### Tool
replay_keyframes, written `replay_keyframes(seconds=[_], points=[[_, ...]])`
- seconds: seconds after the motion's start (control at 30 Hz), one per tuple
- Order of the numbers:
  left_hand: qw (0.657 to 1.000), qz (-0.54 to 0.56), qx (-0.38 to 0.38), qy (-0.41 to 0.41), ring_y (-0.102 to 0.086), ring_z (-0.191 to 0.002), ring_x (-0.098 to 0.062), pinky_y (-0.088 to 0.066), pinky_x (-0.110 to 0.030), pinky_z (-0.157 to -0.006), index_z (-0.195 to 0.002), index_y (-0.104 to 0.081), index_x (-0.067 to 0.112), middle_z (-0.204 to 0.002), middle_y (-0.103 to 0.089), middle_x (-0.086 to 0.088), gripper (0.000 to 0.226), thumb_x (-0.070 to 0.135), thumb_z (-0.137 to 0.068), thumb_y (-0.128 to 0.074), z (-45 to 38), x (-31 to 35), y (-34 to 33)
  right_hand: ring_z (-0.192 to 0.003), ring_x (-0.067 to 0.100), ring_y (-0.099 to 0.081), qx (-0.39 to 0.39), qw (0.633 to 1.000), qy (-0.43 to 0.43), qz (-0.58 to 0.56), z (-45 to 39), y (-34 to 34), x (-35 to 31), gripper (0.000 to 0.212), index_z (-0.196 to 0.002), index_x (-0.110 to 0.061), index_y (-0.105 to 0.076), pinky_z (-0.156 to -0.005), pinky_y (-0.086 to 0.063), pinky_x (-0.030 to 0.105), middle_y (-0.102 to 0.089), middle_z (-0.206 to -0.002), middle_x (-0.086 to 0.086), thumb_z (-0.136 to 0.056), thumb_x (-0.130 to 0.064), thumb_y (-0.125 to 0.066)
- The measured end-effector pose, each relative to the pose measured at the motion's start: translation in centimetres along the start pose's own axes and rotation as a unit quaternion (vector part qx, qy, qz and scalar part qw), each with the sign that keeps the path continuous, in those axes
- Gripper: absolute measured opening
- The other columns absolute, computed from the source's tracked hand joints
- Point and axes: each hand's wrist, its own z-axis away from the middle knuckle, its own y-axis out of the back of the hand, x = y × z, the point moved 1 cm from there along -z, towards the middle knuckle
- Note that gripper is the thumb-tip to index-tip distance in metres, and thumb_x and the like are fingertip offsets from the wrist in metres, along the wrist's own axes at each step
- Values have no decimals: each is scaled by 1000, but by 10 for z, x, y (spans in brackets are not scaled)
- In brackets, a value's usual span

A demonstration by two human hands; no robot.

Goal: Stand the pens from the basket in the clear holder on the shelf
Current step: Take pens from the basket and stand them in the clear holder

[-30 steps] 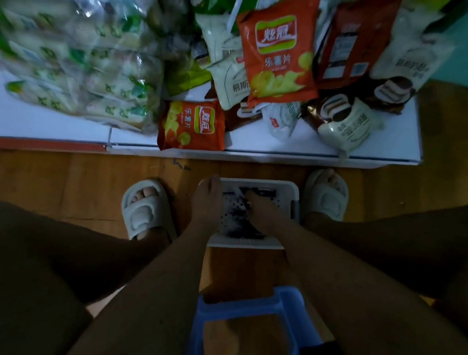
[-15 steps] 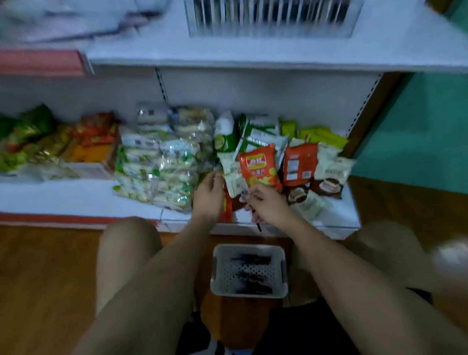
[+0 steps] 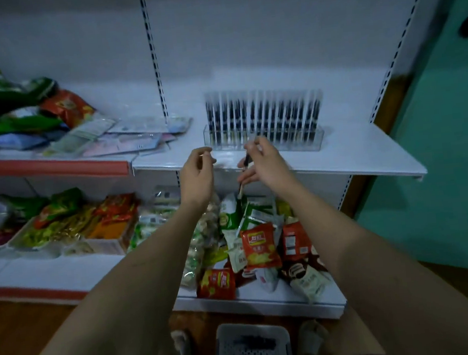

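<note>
The clear holder [image 3: 263,143] stands on the white upper shelf [image 3: 367,153], with several dark pens upright in its slots. My right hand [image 3: 265,162] is raised just in front of the holder's left end and pinches a dark pen [image 3: 243,176] that hangs down from its fingers. Beside it, my left hand [image 3: 198,175] is at the same height with fingers loosely curled, and I see nothing in it. The white perforated basket [image 3: 223,341] sits on the floor between my feet, with dark pens lying in it.
Snack bags [image 3: 259,246] crowd the lower shelf under my arms. Flat packets [image 3: 114,137] and more bags lie on the upper shelf to the left. A teal wall [image 3: 453,156] stands at the right. The floor is wood.
My view rose from the basket on the floor to the upper shelf. Both hands lifted from the basket to shelf height, the right one bringing a pen.
</note>
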Motion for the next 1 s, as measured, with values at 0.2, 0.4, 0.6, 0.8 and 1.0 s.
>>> replay_keyframes(seconds=[0.2,0.4,0.6,0.8,1.0], points=[[999,-42,-17,11,-60,-93,-17,-51,-32,-80,-122,-57,19,-101,-63,1,30,29,-94,-58,-61,6,-2,-60,18,-56,80,989,103,73,-62,13,-44,13,-101,-12,-52,-53,-49,24,-54,-90,-2,-103,-22,-45],[992,-94,-66,46,-51,-118,-24,-46,-39,-98,-140,-43,17,-138,-49,-6,64,31,-85,-72,-107,-3,-10,-53,2,-59,157,971,163,71,-116,15,-63,10,-101,-12,-56,-65,-55,38,-61,-88,1,-101,-21,-51],[988,-110,-103,44,-55,-117,-26,-47,-40,-99,-143,-43,15,-140,-51,-9,75,28,-79,-79,-134,-15,-21,-54,4,-59,152,969,158,116,-142,5,-61,12,-104,-11,-57,-66,-55,40,-60,-87,-5,-100,-21,-51],[984,-135,-110,32,-59,-108,-20,-48,-31,-92,-141,-46,10,-138,-55,-6,71,24,-80,-78,-140,-27,-19,-70,26,-64,138,963,162,164,-149,4,-59,14,-104,-9,-57,-72,-56,48,-58,-85,-3,-101,-20,-49],[985,-132,-105,23,-58,-110,-18,-45,-27,-91,-141,-47,9,-139,-53,-6,67,24,-82,-76,-136,-26,-18,-87,24,-57,138,948,158,238,-148,-9,-40,15,-103,-3,-63,-85,-54,45,-51,-98,4,-99,-13,-52]])
